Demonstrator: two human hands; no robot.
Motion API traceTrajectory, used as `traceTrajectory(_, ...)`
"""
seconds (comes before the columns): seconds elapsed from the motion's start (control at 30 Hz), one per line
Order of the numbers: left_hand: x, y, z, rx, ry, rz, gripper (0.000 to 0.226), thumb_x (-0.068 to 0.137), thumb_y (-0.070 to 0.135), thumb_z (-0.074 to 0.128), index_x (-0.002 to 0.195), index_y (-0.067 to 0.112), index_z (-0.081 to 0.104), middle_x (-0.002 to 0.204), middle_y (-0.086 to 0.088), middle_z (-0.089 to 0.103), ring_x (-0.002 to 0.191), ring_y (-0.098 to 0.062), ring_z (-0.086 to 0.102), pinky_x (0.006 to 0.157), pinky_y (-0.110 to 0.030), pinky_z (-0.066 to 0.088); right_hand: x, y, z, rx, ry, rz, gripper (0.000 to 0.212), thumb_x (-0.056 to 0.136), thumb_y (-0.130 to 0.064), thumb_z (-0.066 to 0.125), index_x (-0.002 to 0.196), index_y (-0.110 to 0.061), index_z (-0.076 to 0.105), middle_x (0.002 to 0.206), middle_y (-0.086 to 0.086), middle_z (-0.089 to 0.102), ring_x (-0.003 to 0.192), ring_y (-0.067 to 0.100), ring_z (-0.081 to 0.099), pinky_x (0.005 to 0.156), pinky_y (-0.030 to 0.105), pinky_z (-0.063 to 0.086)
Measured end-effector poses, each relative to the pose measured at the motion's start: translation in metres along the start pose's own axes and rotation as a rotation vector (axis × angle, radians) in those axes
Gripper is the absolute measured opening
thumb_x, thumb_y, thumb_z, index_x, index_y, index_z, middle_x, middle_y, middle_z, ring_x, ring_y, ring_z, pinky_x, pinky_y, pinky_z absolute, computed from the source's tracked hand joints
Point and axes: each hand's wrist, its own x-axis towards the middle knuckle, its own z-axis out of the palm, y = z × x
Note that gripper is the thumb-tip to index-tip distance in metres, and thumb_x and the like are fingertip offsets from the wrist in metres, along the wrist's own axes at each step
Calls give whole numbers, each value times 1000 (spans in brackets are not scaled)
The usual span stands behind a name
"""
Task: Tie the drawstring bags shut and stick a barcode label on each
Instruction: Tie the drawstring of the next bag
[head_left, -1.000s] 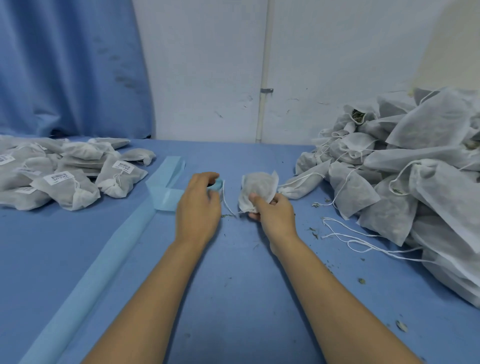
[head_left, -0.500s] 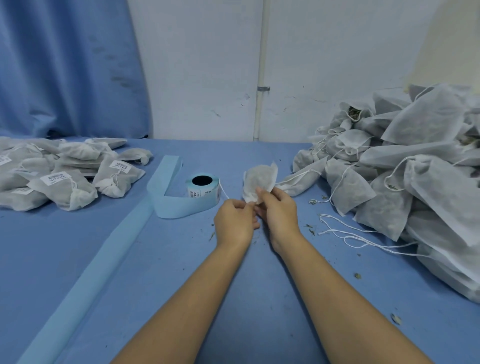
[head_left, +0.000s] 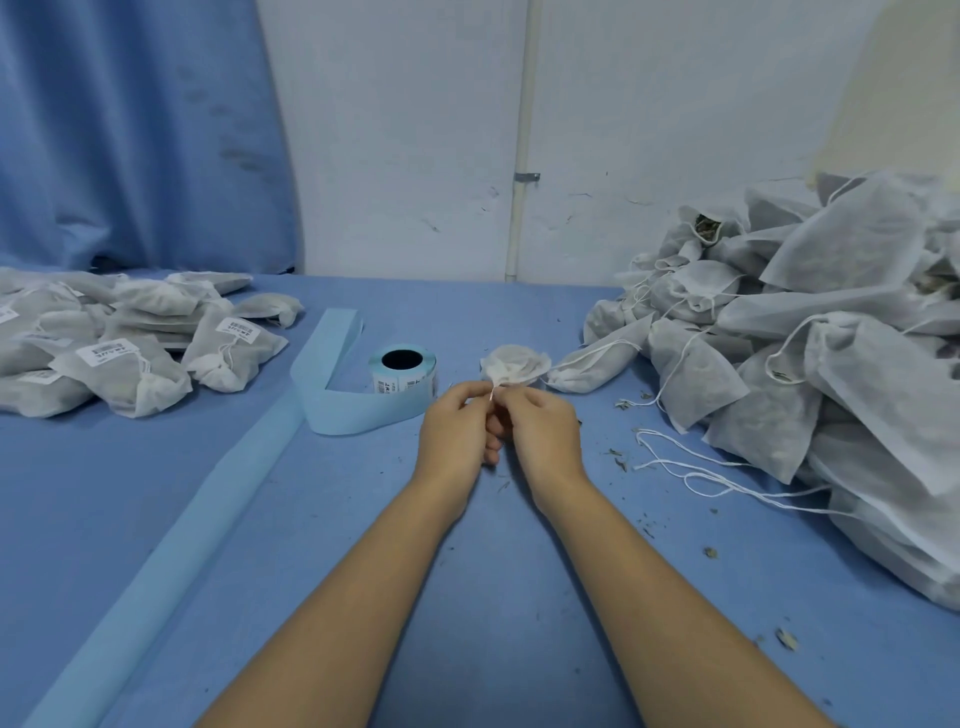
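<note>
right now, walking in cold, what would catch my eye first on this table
At centre, the left hand and right hand pinch the neck of a small white bag. A big heap of white bags fills the right side, with labelled bags piled at far left. Between them stands a label roll, its blue backing strip trailing toward the near left.

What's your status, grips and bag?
Left grip, right grip: both pinching bag at its gathered neck. No label showing on it. Label roll just left of it, nothing in the way.
</note>
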Motion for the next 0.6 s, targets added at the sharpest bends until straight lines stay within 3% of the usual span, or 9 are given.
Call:
traceTrajectory(0.1, -1, 0, 1, 59, -14, 10, 25, 92, 3, 44, 92, 22, 60, 53, 0, 48, 37, -8, 37, 36, -18, 29, 0, 0, -2, 61, -23, -3, 24, 81, -11, 60, 58, -12, 64, 58, 7, 61, 62, 23, 56, 66, 40, 46)
traceTrajectory(0.23, -3, 2, 4, 171, -36, 38, 32, 89, 1, 42, 111, 15, 62, 61, 0, 57, 44, -7, 48, 46, -22, 36, 3, -3, -2, 156, 45, 103, 21, 81, -7, 60, 61, -12, 67, 56, 1, 62, 57, 14, 56, 61, 28, 46)
traceTrajectory(0.33, -6, 4, 7, 262, -42, 60, 37, 90, 6, 43, 120, 17, 60, 82, -9, 67, 78, -26, 62, 68, -37, 47, 7, -7, -4, 367, 77, 213, 25, 80, 1, 56, 58, -8, 64, 50, -1, 60, 45, 8, 53, 59, 23, 46)
traceTrajectory(0.4, -5, 4, 8, 286, -29, 60, 35, 91, 8, 44, 121, 17, 58, 106, -16, 66, 105, -34, 59, 86, -40, 47, 9, -10, -7, 492, 85, 254, 24, 81, 5, 54, 62, -2, 65, 55, 3, 64, 48, 8, 59, 60, 20, 51)
traceTrajectory(0.43, -4, 3, 8, 291, -29, 57, 34, 91, 9, 44, 122, 17, 57, 113, -19, 64, 109, -34, 58, 89, -39, 47, 9, -10, -9, 534, 90, 267, 23, 82, 7, 54, 63, 0, 64, 56, 5, 65, 51, 8, 62, 59, 18, 53)
traceTrajectory(0.5, -2, -1, 8, 319, -39, 89, 32, 93, 10, 45, 123, 17, 56, 105, -19, 66, 87, -20, 65, 74, -24, 49, 10, -10, -10, 583, 91, 276, 22, 84, 7, 53, 66, 1, 64, 58, 6, 66, 54, 9, 64, 58, 16, 54)
traceTrajectory(0.57, 0, -6, 7, 372, -33, 155, 28, 94, 11, 45, 121, 15, 54, 74, -6, 60, 56, -2, 51, 46, -9, 36, 10, -9, -11, 604, 54, 261, 21, 87, 5, 52, 70, -1, 64, 62, 4, 67, 58, 9, 65, 60, 16, 55)
traceTrajectory(0.6, 1, -8, 5, 410, -16, 193, 26, 95, 11, 45, 120, 14, 53, 67, 1, 54, 54, -1, 47, 46, -9, 35, 10, -8, -12, 607, 19, 248, 20, 89, 3, 52, 74, -2, 64, 66, 4, 68, 63, 10, 67, 64, 18, 55)
